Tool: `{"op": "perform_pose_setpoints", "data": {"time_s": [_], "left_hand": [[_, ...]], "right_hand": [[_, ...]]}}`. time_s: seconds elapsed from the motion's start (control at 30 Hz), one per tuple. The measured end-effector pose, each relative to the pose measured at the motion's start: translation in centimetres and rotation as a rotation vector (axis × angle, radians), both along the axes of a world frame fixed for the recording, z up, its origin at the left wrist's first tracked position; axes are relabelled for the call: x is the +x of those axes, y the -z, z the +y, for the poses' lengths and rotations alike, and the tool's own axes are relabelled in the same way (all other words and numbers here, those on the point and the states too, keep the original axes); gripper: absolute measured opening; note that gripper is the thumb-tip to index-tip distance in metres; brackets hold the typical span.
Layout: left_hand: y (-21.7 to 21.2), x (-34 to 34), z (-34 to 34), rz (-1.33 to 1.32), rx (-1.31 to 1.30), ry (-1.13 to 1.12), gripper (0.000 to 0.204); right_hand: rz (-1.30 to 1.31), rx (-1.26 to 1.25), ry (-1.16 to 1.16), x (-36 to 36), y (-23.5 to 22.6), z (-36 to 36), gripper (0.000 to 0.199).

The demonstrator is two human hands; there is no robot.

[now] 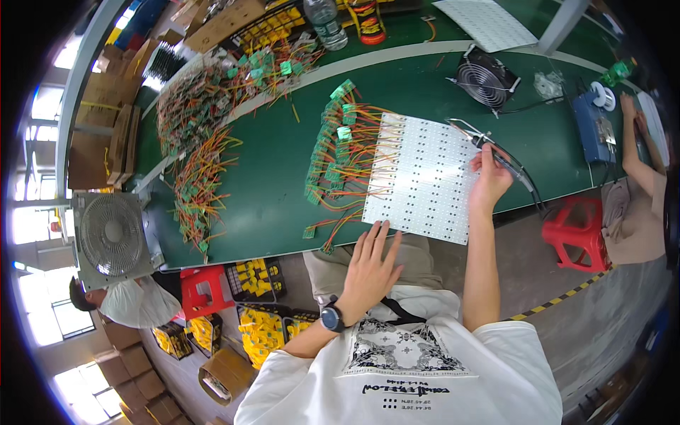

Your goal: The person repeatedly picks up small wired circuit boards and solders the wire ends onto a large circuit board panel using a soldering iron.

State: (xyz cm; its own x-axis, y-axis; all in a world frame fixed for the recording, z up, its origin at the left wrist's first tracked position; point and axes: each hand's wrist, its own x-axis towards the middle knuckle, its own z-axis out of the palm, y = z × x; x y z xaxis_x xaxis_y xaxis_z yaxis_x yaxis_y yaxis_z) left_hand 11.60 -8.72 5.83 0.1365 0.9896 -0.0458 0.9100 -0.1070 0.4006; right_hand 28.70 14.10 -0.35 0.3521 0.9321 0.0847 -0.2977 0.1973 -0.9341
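A white perforated panel lies on the green workbench, slightly turned. Along its left edge run orange and red wires that end in small green circuit boards. My right hand is closed around a soldering iron with a thin bent metal tube at its front, held over the panel's right edge. A black cable trails from the tool to the right. At the panel's lower left corner my left hand lies flat with its fingers stretched out, holding nothing.
Loose wired boards pile up at the left. A black fan stands beyond the panel; a blue soldering unit is at the right. Another person's arms rest by it. A bottle and another white panel sit at the back.
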Motion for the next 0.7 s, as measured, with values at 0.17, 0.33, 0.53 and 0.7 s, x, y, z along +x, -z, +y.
{"op": "perform_pose_setpoints", "data": {"time_s": [0.17, 0.33, 0.53, 0.7], "left_hand": [[1.1, 0.1, -1.6, -0.046, 0.078, -0.104, 0.061], [2.9, -1.7, -5.0, -0.338, 0.338, -0.166, 0.040], [2.9, -5.7, -7.7, -0.126, 0.369, -0.427, 0.042], [3.4, -7.9, -7.5, -0.088, 0.357, -0.354, 0.049]], "right_hand": [[-0.056, 0.029, -0.007, -0.5, 0.4, 0.0, 0.014], [-0.072, 0.051, -0.005, -0.2, 0.8, 0.4, 0.015], [0.004, 0.056, 0.017, 0.4, 1.8, 1.3, 0.014], [0.006, 0.039, 0.003, 1.7, 2.5, 1.7, 0.015]]}}
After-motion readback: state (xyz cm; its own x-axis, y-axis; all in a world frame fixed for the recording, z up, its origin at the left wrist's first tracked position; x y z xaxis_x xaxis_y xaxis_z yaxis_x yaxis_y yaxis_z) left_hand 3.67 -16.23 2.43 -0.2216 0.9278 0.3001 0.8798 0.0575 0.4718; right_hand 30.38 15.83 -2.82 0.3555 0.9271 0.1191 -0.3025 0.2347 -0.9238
